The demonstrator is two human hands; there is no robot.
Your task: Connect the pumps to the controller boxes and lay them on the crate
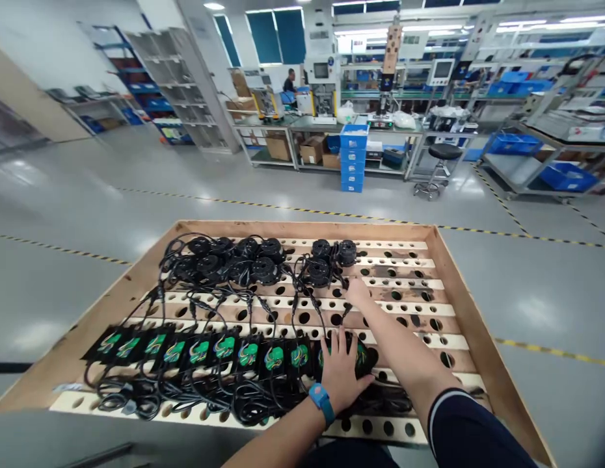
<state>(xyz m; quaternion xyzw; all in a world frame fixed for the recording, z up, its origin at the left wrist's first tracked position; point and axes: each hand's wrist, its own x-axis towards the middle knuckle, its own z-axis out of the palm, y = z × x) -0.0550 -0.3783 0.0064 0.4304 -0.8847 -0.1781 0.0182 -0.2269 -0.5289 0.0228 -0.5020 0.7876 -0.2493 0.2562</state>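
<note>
While the person leans over a shallow wooden tray with raised plywood sides [458, 286], whose floor is made of pale slats drilled with rows of round holes, both hands work at its right half. The left hand [339, 374], with a blue band at the wrist, lies flat with its fingers spread wide on the last black square unit with a green-printed face [362, 356] at the right end of the near row; it grips nothing and seems to press the unit down so that it sits level with its neighbours. That row of black green-faced units [200, 350] runs side by side across the near slats, each touching the next, which keeps the printed faces up and readable.

The right hand [357, 290] reaches further in, its arm in a dark sleeve, and its fingertips rest on a slat just beside a small group of black round ribbed parts [326, 261]. Whether those fingers pinch anything cannot be told, since the hand is seen from behind. A bigger cluster of the same round parts [234, 260] lies at the far left, and black cables [205, 305] trail from the round parts to the square units, looping loosely at the near edge.

Beyond the tray, a grey shop floor with yellow-black tape lines leads to a stack of blue bins [354, 157].
</note>
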